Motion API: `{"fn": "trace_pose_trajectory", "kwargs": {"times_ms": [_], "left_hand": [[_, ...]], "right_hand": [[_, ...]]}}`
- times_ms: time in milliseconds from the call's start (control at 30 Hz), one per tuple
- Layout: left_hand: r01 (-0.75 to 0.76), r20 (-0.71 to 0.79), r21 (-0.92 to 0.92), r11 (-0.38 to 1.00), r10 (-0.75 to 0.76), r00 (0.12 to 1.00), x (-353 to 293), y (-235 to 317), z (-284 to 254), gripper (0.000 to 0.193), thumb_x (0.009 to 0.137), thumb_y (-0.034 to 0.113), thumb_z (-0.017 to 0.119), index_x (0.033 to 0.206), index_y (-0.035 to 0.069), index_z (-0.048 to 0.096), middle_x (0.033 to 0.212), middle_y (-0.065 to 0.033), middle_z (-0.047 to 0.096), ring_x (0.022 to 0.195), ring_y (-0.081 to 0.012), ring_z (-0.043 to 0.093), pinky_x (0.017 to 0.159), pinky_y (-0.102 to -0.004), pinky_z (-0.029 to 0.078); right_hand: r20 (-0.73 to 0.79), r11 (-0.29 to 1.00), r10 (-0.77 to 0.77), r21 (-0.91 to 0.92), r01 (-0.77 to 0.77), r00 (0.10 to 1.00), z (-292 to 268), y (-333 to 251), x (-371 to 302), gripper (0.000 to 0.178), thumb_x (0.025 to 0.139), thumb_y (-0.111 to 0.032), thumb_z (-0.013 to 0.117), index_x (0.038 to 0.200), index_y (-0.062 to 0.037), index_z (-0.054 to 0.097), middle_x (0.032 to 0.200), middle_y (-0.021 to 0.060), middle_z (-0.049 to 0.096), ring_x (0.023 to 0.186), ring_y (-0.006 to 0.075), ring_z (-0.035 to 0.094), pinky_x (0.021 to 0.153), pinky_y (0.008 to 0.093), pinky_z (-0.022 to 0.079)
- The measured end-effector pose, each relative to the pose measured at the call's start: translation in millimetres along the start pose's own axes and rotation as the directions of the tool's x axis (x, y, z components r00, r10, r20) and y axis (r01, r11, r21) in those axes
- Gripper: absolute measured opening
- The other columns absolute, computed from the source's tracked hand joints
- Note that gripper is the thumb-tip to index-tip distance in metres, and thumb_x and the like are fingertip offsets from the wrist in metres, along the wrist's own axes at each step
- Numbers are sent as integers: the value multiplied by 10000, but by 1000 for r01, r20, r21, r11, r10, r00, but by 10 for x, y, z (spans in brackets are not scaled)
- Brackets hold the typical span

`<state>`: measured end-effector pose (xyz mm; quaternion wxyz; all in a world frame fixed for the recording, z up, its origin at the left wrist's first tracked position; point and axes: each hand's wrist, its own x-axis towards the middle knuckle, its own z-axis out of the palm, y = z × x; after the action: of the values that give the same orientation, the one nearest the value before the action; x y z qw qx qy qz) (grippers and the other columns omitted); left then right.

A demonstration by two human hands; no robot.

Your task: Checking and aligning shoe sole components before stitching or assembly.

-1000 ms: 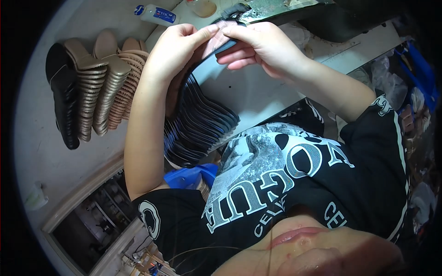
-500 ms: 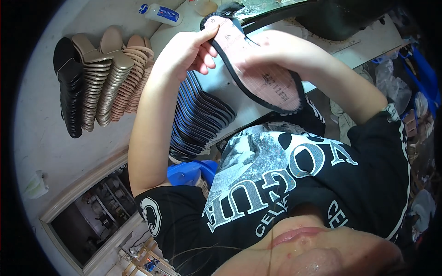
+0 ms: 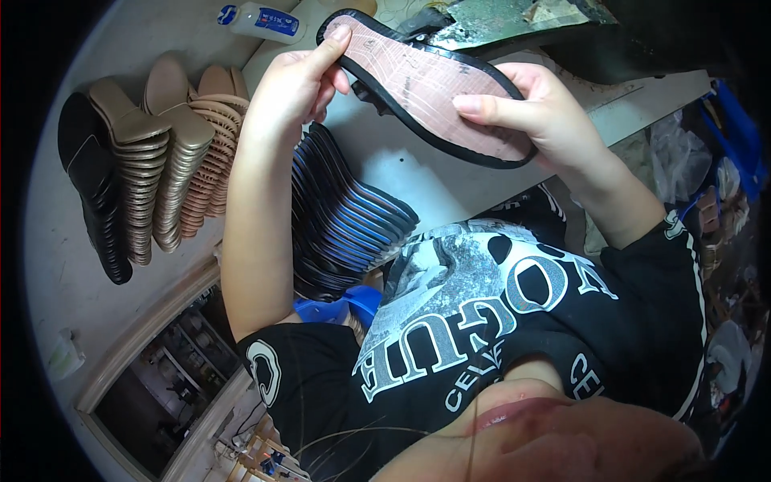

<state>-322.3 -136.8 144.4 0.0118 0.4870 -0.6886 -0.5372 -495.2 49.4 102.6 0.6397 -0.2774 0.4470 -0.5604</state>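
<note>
Both hands hold a shoe insole (image 3: 434,88) with a pinkish board face and a black wrapped rim. That pink side is turned up toward me. My left hand (image 3: 309,80) grips the narrow end, thumb on the board and fingers curled beneath. At the wide end, my right hand (image 3: 534,112) presses its thumb onto the pink face, its fingers mostly hidden behind. A dark piece, perhaps a strap, shows under the edge near my left hand. Just below on the table, a row of black insoles (image 3: 345,217) stands packed together, nearest my left forearm.
More insoles in black (image 3: 96,185), gold (image 3: 140,177) and tan (image 3: 213,136) are stacked at the left. A white bottle (image 3: 257,22) lies at the table's back. A green worn surface (image 3: 514,24) and black brush-like thing (image 3: 426,24) are behind the insole. A blue container (image 3: 353,304) sits below.
The insole has turned flatter across the view, its wide end swinging up and right. My right hand has shifted from lying across the board to gripping the wide end with its thumb on top.
</note>
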Motion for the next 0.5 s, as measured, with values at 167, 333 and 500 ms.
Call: {"fn": "trace_pose_trajectory", "kwargs": {"times_ms": [167,333,500], "left_hand": [[-246,-255,-355,902,160,954,-221,-170,-95,450,948,407,495,779,11,629,551,-8,509,471,-74,435,482,-207,366],[-666,-710,-385,639,256,656,-911,-1021,-229,303,880,1,587,1166,2,488,908,-51,555,828,-119,534,765,-259,458],[-645,-556,-710,282,337,760,-1247,-1301,-63,316,859,-48,583,1162,22,522,1035,-85,529,926,-166,519,869,-310,460]], "right_hand": [[226,996,18,77,-37,974,480,163,-166,358,815,-175,716,1066,48,594,933,60,650,824,84,588,752,242,491],[274,974,182,-184,-134,944,391,761,-36,413,799,-192,732,1103,34,569,982,48,631,899,89,560,813,254,464],[178,184,-335,-951,250,925,327,1305,173,594,791,-235,686,1271,-9,417,1138,210,515,1037,345,497,906,420,377]]}}
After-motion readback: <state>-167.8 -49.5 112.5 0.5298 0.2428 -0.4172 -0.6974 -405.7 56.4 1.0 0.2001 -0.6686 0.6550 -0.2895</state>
